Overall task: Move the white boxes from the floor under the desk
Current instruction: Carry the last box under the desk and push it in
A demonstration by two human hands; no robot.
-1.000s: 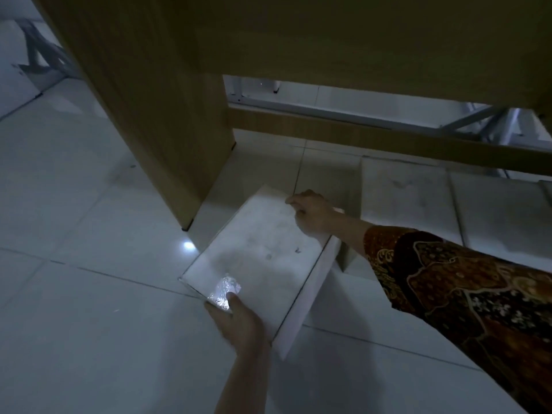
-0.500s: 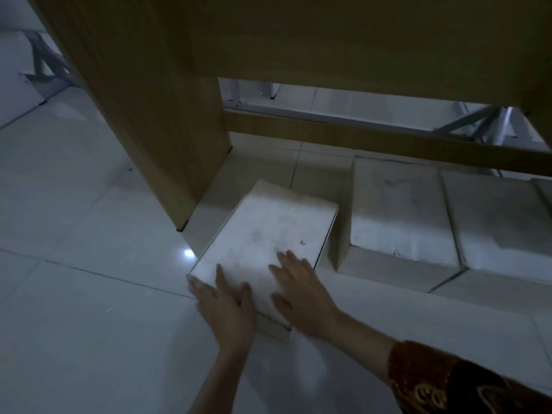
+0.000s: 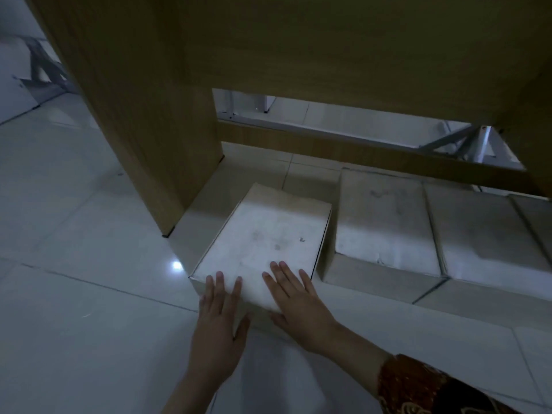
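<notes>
My left hand [image 3: 219,319] and right hand [image 3: 298,306] press flat, fingers straight and spread, on the near edge of the white rectangular cardboard box [image 3: 263,243], on the tiled floor [image 3: 74,294] beside the wooden table panel [image 3: 149,130]. Risk: uneven pushing skews it against the neighbouring white box [image 3: 385,225].

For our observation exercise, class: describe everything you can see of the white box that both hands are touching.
The white box is a flat, rectangular carton, apparently cardboard, closed, with smudges and small dark marks on its top. It lies flat on the tiled floor, between the desk's wooden side panel and a neighbouring box, slightly angled. The left hand and the right hand rest on its near edge, fingers straight on its top.
</notes>
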